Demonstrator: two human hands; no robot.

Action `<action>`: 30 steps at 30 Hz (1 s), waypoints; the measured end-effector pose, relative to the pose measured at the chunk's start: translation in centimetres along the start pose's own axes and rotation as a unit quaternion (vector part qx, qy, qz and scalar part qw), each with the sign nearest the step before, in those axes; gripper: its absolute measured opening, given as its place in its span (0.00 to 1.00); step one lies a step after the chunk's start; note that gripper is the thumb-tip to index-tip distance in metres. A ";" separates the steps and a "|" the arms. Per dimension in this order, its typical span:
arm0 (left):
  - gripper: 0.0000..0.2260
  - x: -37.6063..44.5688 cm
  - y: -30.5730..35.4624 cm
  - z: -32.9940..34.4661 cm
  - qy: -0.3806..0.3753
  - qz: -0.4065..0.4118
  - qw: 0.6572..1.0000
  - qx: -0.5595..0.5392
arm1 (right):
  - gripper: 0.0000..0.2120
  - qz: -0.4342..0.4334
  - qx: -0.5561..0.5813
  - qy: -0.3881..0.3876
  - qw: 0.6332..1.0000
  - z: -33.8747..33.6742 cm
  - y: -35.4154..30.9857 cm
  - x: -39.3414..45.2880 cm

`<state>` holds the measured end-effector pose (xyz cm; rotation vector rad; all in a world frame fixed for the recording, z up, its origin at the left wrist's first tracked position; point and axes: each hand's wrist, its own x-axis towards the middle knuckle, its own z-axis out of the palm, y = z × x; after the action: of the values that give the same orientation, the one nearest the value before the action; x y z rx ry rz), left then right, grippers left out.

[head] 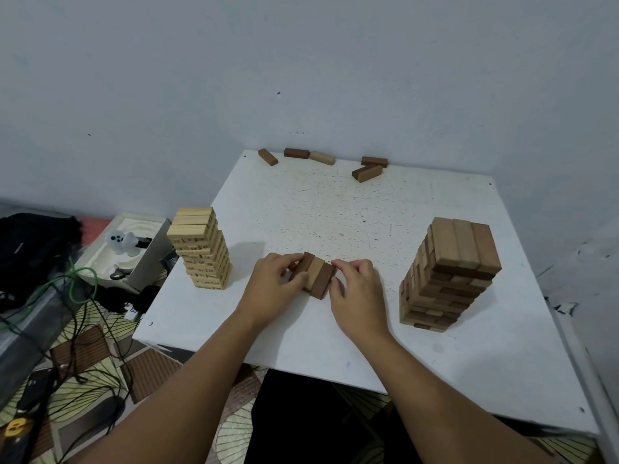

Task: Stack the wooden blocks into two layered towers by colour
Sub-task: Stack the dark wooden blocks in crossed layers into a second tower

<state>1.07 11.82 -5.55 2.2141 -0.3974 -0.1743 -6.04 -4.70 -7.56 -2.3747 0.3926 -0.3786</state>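
Three wooden blocks (316,275) lie side by side on the white table (335,336), a pale one between two dark ones. My left hand (273,283) grips their left side and my right hand (356,293) grips their right side, fingers curled round the ends. A tower of pale blocks (201,249) stands at the table's left edge. At the right stands a taller tower of brown blocks (449,276) in mixed shades. Several loose blocks (366,170) lie along the far edge by the wall, mostly dark, one pale (322,158).
The table sits in a corner against a grey wall (301,78). Left of it on the floor are a white box with small items (130,249), a black bag (33,249) and green and black cables (77,296). The pale tower stands close to the table's left edge.
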 end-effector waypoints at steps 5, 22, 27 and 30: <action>0.37 -0.8 0.3 -0.3 -0.034 -0.037 0.999 -0.010 | 0.18 0.000 -0.009 0.001 1.000 0.0 -0.1 0.0; 0.35 -1.1 0.3 -0.2 -0.031 -0.024 0.999 0.014 | 0.16 -0.019 -0.044 -0.009 0.999 -0.1 0.0 -0.1; 0.37 -0.5 0.4 -1.6 -0.091 -0.025 0.995 0.029 | 0.24 -0.026 -0.063 -0.057 0.996 -0.5 0.1 0.0; 0.35 0.0 0.4 -2.9 -0.148 -0.016 0.987 0.065 | 0.27 -0.026 -0.076 -0.095 0.992 -0.8 -0.1 0.1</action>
<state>1.79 13.75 -3.41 2.3285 -0.5473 -0.5115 -6.29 -5.18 -6.91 -2.5461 0.2801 -0.1477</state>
